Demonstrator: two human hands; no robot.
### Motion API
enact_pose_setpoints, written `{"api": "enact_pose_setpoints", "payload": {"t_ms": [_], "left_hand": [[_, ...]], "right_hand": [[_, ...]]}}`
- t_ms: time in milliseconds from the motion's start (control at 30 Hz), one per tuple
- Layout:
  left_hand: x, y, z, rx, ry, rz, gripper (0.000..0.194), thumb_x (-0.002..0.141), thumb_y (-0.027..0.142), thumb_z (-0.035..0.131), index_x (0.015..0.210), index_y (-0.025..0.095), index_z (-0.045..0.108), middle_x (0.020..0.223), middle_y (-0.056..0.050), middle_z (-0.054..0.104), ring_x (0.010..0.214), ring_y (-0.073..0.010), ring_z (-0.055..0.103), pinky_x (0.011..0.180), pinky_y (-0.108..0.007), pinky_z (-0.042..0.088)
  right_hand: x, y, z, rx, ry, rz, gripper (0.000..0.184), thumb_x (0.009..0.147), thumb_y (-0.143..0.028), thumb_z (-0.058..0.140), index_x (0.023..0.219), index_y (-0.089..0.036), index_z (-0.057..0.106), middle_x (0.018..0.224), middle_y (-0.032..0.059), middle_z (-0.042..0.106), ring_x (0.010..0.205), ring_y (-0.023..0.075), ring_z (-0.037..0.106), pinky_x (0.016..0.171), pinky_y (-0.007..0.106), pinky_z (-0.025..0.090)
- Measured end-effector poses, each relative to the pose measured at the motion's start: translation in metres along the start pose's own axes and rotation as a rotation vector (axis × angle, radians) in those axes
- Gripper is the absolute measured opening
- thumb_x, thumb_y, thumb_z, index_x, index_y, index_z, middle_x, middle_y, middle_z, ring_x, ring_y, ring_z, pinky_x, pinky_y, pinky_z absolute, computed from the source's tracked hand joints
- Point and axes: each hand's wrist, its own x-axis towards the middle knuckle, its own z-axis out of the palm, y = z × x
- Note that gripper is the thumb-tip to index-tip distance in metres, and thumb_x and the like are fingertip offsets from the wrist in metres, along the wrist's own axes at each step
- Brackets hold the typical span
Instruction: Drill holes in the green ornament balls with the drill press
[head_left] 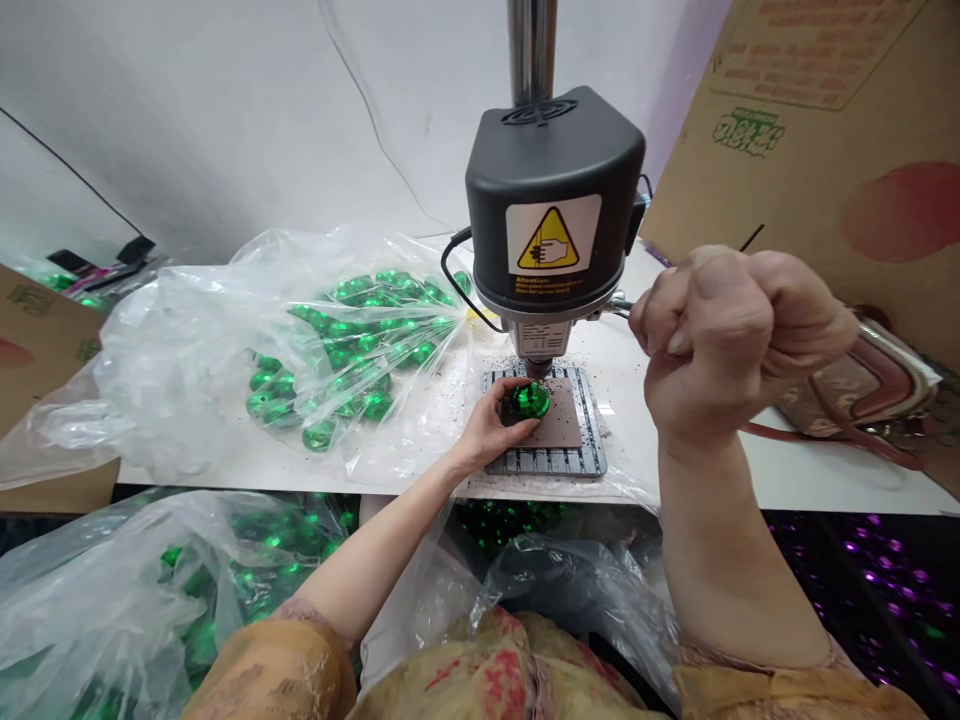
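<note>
Head view: the left hand (486, 428) gripped a green ball (532, 401) on a board (562, 430) under the drill press (480, 160). The right hand (731, 345) was clenched, apparently around the lever (619, 308). This ball was judged unfinished; more green balls (377, 404) lay bagged to the left.

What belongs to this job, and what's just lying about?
Apparently in use:
- shiny green ball in left hand
- silver metal lever in right hand
- black drill press
- grey slotted metal base
- bagged green balls

Apparently lying about:
- brown cardboard box
- pink-trimmed handbag
</note>
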Motion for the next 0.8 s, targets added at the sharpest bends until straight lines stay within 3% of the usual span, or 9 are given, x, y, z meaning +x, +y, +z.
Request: {"api": "enact_pose_setpoints", "payload": {"t_ms": [167,300,633,800], "left_hand": [[0.000,0.002,0.006,0.072,0.008,0.039,0.053,0.078,0.040,0.078,0.122,0.019,0.058,0.122,-0.011,0.063,0.114,-0.0262,0.061,0.101,-0.041,0.048],[-0.002,0.001,0.014,-0.010,0.041,-0.042,0.055,0.078,0.044,0.078,0.122,0.019,0.057,0.117,-0.010,0.067,0.108,-0.0250,0.064,0.097,-0.040,0.050],[-0.002,-0.005,0.017,-0.134,0.053,-0.042,0.058,0.075,0.043,0.081,0.121,0.018,0.055,0.122,-0.012,0.066,0.114,-0.0251,0.063,0.101,-0.042,0.049],[-0.002,-0.007,0.017,-0.127,0.062,-0.032,0.057,0.075,0.043,0.081,0.120,0.018,0.055,0.120,-0.011,0.066,0.112,-0.0246,0.063,0.100,-0.042,0.049]], "right_hand": [[0.001,0.003,0.000,-0.002,0.006,-0.014,0.051,0.087,-0.018,0.056,0.054,-0.018,0.018,0.044,-0.0066,0.026,0.039,0.0025,0.028,0.042,0.025,0.021],[0.001,0.002,0.001,-0.008,0.008,-0.021,0.048,0.087,-0.017,0.055,0.055,-0.017,0.019,0.045,-0.0070,0.026,0.040,0.0013,0.029,0.043,0.024,0.022],[-0.012,0.007,-0.009,-0.080,0.019,0.005,0.053,0.087,-0.025,0.055,0.055,-0.015,0.014,0.047,-0.0049,0.023,0.042,0.0012,0.024,0.043,0.025,0.017],[-0.022,0.015,-0.014,-0.082,0.049,-0.096,0.052,0.084,-0.022,0.055,0.057,-0.016,0.012,0.046,-0.0055,0.022,0.040,0.0030,0.022,0.042,0.026,0.017]]}}
